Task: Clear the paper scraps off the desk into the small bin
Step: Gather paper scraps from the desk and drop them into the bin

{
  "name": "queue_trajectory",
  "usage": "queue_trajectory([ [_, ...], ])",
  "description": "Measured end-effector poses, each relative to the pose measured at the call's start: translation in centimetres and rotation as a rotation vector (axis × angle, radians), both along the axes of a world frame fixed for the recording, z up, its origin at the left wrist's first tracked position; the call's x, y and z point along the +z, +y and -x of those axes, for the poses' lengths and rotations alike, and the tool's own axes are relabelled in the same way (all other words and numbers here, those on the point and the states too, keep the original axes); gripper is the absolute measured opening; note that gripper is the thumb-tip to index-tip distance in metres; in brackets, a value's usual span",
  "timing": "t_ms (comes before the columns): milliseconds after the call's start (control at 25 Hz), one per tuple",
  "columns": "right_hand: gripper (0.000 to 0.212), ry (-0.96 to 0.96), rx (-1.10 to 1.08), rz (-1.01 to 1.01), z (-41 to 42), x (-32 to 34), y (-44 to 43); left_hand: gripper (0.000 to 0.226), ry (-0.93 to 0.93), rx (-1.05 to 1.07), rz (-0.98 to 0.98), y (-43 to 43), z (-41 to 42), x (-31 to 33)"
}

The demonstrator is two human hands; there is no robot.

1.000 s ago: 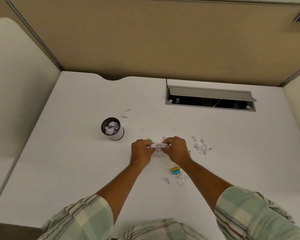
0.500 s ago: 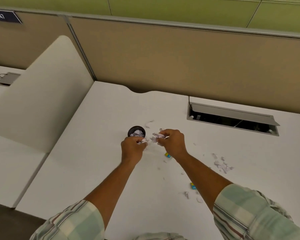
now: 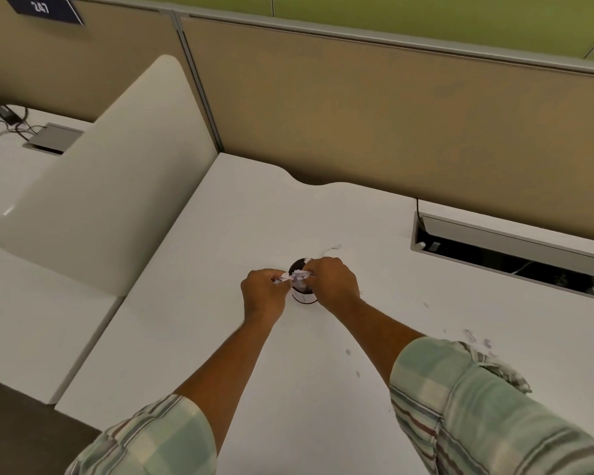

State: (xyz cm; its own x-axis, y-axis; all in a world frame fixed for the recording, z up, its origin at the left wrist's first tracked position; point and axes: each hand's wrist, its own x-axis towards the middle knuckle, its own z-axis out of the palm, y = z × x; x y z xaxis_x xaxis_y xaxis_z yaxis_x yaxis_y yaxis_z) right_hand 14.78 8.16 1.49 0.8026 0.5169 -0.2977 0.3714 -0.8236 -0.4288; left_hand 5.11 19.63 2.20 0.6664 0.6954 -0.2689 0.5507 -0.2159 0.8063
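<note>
Crumpling white paper scraps (image 3: 298,276), both hands hover over the small bin (image 3: 304,297).

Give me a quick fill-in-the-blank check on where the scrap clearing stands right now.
The left hand and right hand pinch paper scraps directly ____ the small bin. Loose scraps lie on the desk to the person's ____ side. The cable hatch lid stands ____.
Missing words: above; right; open.
</note>
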Motion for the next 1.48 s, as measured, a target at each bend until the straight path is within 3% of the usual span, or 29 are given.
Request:
queue_trajectory([
  [200, 0.015, -0.141, 0.132, 0.264, -0.3, -2.0, 1.2, 0.013, 0.007, 0.058, 0.049, 1.2, 0.1, -1.1],
  [320, 0.005, -0.216, 0.204, 0.426, -0.4, -2.3, 2.0, 0.016, -0.009, 0.075, 0.07, 1.7, 0.2, -1.3],
  [480, 0.008, -0.22, 0.242, 0.503, -0.5, -2.2, 2.4, 0.021, -0.034, 0.077, 0.061, 2.3, -0.1, -0.9],
  [680, 0.016, -0.176, 0.109, 0.392, -0.5, -1.1, 1.5, 0.015, -0.061, 0.024, 0.0, 1.6, -1.4, 0.0],
  [840, 0.029, -0.101, -0.015, 0.136, -0.2, 0.6, -1.0, 0.011, -0.047, -0.092, -0.055, 0.2, -2.6, 0.1],
  [960, 0.023, -0.109, -0.127, 0.004, 0.3, 1.0, -4.2, 0.014, 0.025, -0.237, -0.149, -0.7, -3.9, -0.3],
  [1160, 0.017, -0.053, -0.249, -0.009, 1.5, -0.1, -10.5, 0.023, 0.197, -0.475, -0.17, -0.9, -5.0, -1.1],
  [1480, 0.009, 0.004, -0.327, -0.082, 3.7, -1.9, -15.2, 0.017, 0.112, -0.476, -0.329, -1.7, -3.8, -1.0],
])
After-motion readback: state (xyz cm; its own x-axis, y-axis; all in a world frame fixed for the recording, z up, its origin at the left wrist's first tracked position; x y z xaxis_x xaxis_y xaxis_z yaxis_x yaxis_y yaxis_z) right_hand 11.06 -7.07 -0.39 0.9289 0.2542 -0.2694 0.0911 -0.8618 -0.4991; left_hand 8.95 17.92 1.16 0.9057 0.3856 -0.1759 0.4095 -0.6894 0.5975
